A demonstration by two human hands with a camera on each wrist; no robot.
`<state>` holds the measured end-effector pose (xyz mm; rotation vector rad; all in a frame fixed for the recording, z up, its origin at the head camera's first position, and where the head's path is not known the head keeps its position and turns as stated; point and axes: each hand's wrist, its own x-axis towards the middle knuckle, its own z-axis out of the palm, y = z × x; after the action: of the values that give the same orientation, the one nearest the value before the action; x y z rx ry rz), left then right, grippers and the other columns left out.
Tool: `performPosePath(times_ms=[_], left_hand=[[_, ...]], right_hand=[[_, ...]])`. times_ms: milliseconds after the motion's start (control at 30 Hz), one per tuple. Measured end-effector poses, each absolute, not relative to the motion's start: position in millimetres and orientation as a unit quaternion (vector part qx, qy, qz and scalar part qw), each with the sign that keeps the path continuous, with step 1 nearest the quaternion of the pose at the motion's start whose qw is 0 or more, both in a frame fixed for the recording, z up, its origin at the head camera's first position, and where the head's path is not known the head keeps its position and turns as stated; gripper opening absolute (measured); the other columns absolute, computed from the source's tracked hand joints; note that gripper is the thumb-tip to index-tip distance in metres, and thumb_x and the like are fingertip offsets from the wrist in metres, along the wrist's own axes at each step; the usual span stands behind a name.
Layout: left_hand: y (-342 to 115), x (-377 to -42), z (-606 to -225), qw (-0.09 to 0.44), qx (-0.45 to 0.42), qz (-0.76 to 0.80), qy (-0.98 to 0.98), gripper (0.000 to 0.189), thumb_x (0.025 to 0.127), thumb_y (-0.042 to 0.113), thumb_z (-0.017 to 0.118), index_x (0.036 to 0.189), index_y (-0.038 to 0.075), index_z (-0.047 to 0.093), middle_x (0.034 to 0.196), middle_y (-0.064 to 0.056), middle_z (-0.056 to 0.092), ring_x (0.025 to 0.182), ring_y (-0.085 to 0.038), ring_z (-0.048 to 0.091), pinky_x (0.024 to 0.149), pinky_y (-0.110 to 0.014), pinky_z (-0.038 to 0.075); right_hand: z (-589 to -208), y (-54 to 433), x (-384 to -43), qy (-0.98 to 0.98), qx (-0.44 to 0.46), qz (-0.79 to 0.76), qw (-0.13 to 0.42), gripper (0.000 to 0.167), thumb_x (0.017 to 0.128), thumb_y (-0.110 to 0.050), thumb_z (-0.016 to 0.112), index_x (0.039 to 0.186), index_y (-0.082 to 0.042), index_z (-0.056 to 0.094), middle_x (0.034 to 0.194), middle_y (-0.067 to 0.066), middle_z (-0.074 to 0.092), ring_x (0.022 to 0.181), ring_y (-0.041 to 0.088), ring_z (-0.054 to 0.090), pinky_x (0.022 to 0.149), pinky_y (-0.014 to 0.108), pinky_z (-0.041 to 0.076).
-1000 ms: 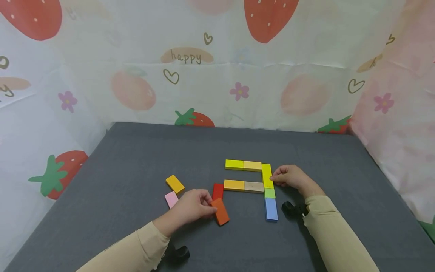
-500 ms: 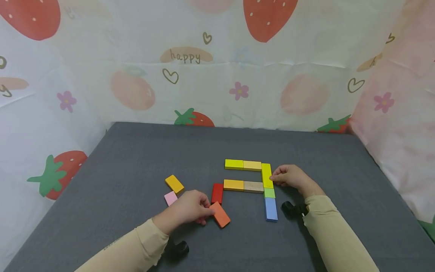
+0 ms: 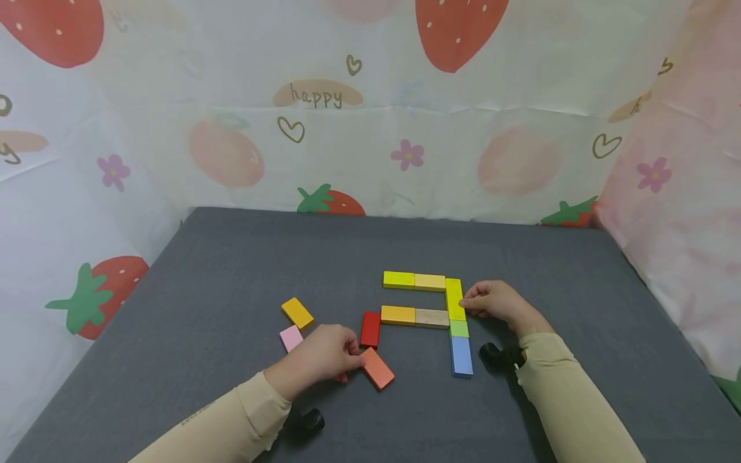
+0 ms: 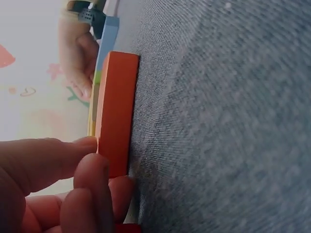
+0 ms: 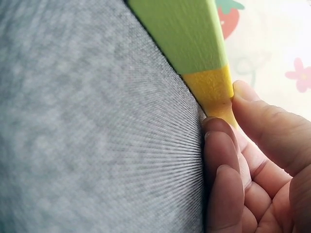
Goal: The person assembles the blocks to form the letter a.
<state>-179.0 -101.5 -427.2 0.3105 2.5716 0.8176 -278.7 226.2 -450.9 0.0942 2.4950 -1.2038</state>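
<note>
At the centre of the head view my left hand (image 3: 324, 355) pinches the near-left end of an orange block (image 3: 378, 369). The left wrist view shows the thumb on the top edge of that block and curled fingers at its end. The orange block lies flat and slanted, just below a red block (image 3: 370, 330). On the right, my right hand (image 3: 499, 304) holds the side of a long yellow block (image 3: 455, 299), thumb on its upper edge. In the right wrist view, a green block (image 5: 189, 39) abuts that yellow block. Some right fingertips are hidden behind others.
Below the green block lies a blue block (image 3: 462, 357). Leftward from this column run two rows, holding a bright yellow block (image 3: 399, 280) and an amber block (image 3: 397, 315). A loose orange-yellow block (image 3: 298, 314) and a pink block (image 3: 291, 338) lie left, on the dark grey cloth (image 3: 260, 257).
The orange block has moved slightly down and right with my left hand, away from the red block, and now lies more slanted. My right hand has stayed in place.
</note>
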Motion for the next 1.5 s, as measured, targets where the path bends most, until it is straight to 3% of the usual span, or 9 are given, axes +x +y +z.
performPosePath(times_ms=[300,700,1500], left_hand=[[-98.6,-179.1,-431.8,0.132,0.163,0.260,0.943,0.018,0.076,0.025,0.073,0.074,0.019,0.056,0.059,0.006,0.050,0.055,-0.010,0.046,0.050,-0.023,0.039],[-95.4,-177.6,-429.1,0.139,0.162,0.265,0.940,0.021,0.072,0.026,0.077,0.073,0.018,0.059,0.060,0.005,0.051,0.055,-0.011,0.046,0.052,-0.023,0.040],[-94.6,-176.7,-430.0,0.126,0.179,0.270,0.937,0.022,0.073,0.028,0.076,0.072,0.019,0.057,0.059,0.006,0.050,0.055,-0.010,0.046,0.051,-0.023,0.039]], right_hand=[[-450.3,226.8,-278.7,0.886,0.035,-0.425,0.185,0.025,0.080,-0.031,0.070,0.089,-0.008,0.066,0.083,0.003,0.062,0.076,0.019,0.053,0.067,0.028,0.045],[-449.3,226.3,-278.7,0.885,0.039,-0.422,0.191,0.024,0.080,-0.030,0.070,0.089,-0.008,0.066,0.085,0.003,0.063,0.077,0.020,0.053,0.068,0.028,0.046],[-450.2,225.5,-278.1,0.891,0.034,-0.415,0.180,0.024,0.080,-0.030,0.069,0.089,-0.008,0.067,0.081,0.003,0.062,0.075,0.020,0.052,0.067,0.028,0.045]])
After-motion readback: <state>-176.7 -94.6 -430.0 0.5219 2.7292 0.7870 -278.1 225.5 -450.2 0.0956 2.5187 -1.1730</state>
